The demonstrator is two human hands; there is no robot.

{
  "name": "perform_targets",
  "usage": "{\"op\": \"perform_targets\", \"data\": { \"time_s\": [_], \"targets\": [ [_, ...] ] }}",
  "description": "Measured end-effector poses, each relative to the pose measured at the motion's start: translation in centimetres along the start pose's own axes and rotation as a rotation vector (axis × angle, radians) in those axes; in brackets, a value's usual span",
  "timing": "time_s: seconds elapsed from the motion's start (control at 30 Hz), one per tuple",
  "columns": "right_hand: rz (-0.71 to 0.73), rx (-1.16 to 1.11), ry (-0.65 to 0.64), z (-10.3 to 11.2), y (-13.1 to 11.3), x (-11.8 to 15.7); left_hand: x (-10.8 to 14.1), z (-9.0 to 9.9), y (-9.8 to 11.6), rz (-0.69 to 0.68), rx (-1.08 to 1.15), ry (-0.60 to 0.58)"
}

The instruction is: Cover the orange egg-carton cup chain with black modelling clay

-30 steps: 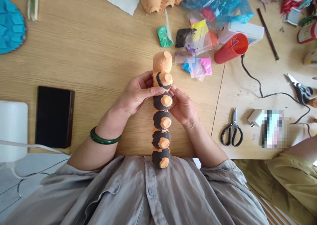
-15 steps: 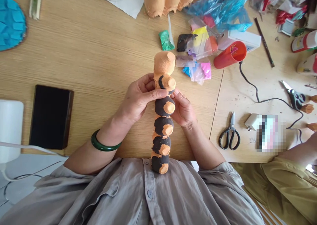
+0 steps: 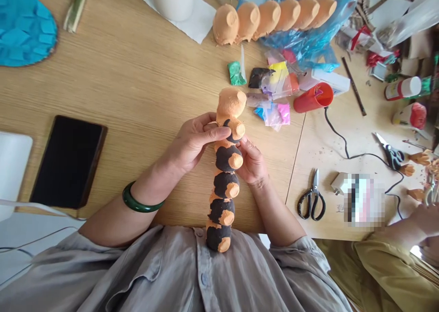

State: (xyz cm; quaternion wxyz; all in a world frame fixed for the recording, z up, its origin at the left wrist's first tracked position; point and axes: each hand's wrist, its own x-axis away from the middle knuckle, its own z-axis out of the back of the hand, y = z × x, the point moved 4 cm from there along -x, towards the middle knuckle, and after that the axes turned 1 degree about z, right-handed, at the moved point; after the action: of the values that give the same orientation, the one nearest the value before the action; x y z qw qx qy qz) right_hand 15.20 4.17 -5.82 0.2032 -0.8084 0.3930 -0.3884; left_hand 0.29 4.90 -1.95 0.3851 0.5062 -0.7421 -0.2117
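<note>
An orange egg-carton strip (image 3: pixel 227 184), a row of bumps, stands lengthwise in front of my chest, its near end against my shirt. Black clay-like patches cover much of the lower bumps, leaving their flat tips orange; the farthest bump is plain orange. My left hand (image 3: pixel 194 142) grips the strip near its far end, thumb pressed onto the black patch of the second bump. From the other side, my right hand (image 3: pixel 253 162) pinches the edge of that same bump; its fingers are partly hidden behind the strip.
Beyond lie another orange strip (image 3: pixel 262 20), small colored clay packets (image 3: pixel 274 81) and a red cup (image 3: pixel 313 97). Scissors (image 3: pixel 311 196) and a cable (image 3: pixel 343 140) are at right, a black phone (image 3: pixel 68 161) at left. Another person's arm (image 3: pixel 404 223) rests at the right edge.
The view has tilted, so the table's things sit lower in it. My left thumb has shifted up onto the black patch of the second bump. Both hands keep hold of the strip.
</note>
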Motion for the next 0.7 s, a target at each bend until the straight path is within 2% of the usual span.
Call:
{"op": "perform_targets", "data": {
  "time_s": [0.13, 0.27, 0.37, 0.57, 0.63, 0.7],
  "targets": [
    [-0.014, 0.085, 0.014, 0.1, 0.2, -0.3, -0.3, 0.5, -0.2, 0.047, -0.004, -0.024],
    [0.002, 0.136, -0.009, -0.1, 0.2, -0.5, -0.6, 0.9, -0.2, 0.035, 0.008, 0.002],
    [0.016, 0.201, -0.042, -0.4, -0.1, -0.4, -0.7, 1.2, 0.5, -0.035, 0.043, 0.059],
    [0.060, 0.302, -0.101, -1.1, -1.6, 1.1, -0.4, 1.6, 1.7, -0.217, 0.097, 0.270],
    [0.115, 0.379, -0.116, -1.5, -2.5, 1.8, -0.2, 1.2, 1.3, -0.226, 0.083, 0.277],
    [0.170, 0.476, -0.088, -1.6, -3.2, 2.3, -0.1, 0.5, 0.7, -0.212, 0.071, 0.231]
  ]
}}
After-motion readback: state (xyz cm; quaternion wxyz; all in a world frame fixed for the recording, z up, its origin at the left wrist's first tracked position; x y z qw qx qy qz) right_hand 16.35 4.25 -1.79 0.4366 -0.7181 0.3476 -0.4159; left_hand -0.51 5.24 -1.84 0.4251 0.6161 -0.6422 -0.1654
